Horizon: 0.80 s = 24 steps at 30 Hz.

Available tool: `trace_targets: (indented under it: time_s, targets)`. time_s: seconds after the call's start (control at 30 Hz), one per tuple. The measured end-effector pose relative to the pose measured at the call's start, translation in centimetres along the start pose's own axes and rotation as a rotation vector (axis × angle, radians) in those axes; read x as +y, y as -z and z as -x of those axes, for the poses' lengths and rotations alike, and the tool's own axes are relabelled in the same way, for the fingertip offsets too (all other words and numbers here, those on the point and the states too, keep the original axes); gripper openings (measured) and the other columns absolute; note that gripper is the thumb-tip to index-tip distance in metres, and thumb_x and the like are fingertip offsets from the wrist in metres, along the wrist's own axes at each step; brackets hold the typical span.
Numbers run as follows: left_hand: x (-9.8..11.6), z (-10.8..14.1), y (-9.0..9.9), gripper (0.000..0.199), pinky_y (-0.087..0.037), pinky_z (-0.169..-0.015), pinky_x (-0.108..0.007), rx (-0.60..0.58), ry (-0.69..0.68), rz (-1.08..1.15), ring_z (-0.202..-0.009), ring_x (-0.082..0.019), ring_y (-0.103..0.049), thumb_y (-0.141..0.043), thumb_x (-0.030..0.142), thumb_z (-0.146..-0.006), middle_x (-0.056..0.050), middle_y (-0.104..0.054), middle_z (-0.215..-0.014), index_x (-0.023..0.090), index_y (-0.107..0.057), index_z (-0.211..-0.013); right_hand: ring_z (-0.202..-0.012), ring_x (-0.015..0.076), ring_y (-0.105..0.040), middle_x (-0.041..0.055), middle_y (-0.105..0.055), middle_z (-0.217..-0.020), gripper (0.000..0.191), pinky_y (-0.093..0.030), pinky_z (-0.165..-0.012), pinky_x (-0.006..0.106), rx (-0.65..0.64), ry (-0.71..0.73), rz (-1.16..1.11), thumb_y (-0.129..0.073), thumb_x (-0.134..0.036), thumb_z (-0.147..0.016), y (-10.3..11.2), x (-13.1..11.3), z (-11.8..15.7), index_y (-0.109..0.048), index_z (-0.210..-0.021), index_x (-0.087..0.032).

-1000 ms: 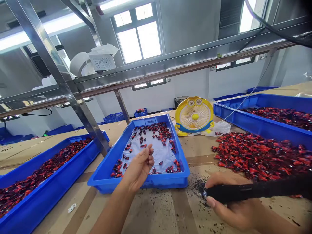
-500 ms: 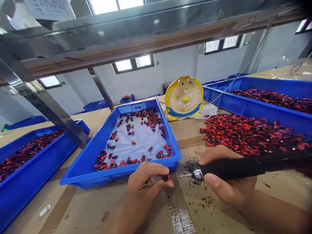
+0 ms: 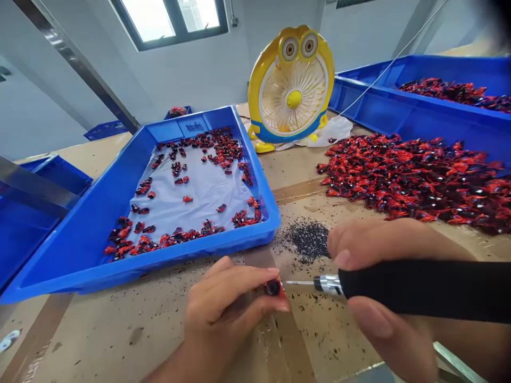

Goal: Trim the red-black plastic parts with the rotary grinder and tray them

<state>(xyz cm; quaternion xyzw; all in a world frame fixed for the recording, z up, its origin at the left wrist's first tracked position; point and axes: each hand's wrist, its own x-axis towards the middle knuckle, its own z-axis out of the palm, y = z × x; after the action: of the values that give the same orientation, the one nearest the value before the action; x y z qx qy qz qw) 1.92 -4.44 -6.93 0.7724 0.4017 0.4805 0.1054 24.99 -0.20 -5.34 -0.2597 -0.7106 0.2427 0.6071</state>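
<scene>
Between the thumb and fingers of my left hand [image 3: 227,303] is a small red-and-black part [image 3: 273,288], its round black end showing. My right hand [image 3: 383,287] is wrapped round the thick black handle of a rotary tool [image 3: 415,290]. A silver collet and thin metal bit stick out of the tool to the left. The bit's tip is close to the red-and-black part; whether they touch I cannot tell. Black shavings [image 3: 309,240] lie on the cardboard-covered table [image 3: 167,324] just behind the tool.
A blue tray [image 3: 263,229] lined with white sheeting holds scattered red-and-black parts. A big pile of such parts [image 3: 407,175] lies at right, before another blue bin [image 3: 439,119]. A yellow fan [image 3: 294,99] stands behind. A metal post [image 3: 80,64] slants at left.
The view has tipped down and moved closer. My right hand has brought the rotary tool's bit nearer to the part in my left hand, which still pinches it.
</scene>
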Motion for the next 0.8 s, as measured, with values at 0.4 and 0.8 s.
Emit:
trace_targets:
  time_s: [0.4,0.8]
  targets:
    - [0.5,0.7,0.8,0.019,-0.054,-0.064,-0.025,-0.086,0.013,0.025,-0.068,-0.01,-0.078,-0.084,0.035,-0.102,0.002,-0.088,-0.086,0.019,-0.079,-0.112,-0.074,0.0277,-0.074,0.0047,-0.07,-0.073,0.037,-0.062,-0.056,0.038,-0.075,-0.131,0.098,-0.096,-0.057,-0.074,-1.5,-2.1,0.8,-0.074,-0.087,-0.03]
    - [0.6,1.0,1.1,0.013,-0.057,-0.068,-0.03,-0.084,0.023,0.0,-0.07,-0.015,-0.081,-0.082,0.028,-0.104,0.0,-0.088,-0.092,0.023,-0.077,-0.114,-0.07,0.0256,-0.071,0.003,-0.067,-0.072,0.032,-0.061,-0.058,0.037,-0.123,-0.066,0.158,-0.092,-0.054,-0.081,-2.1,-2.8,1.3,-0.072,-0.091,-0.031]
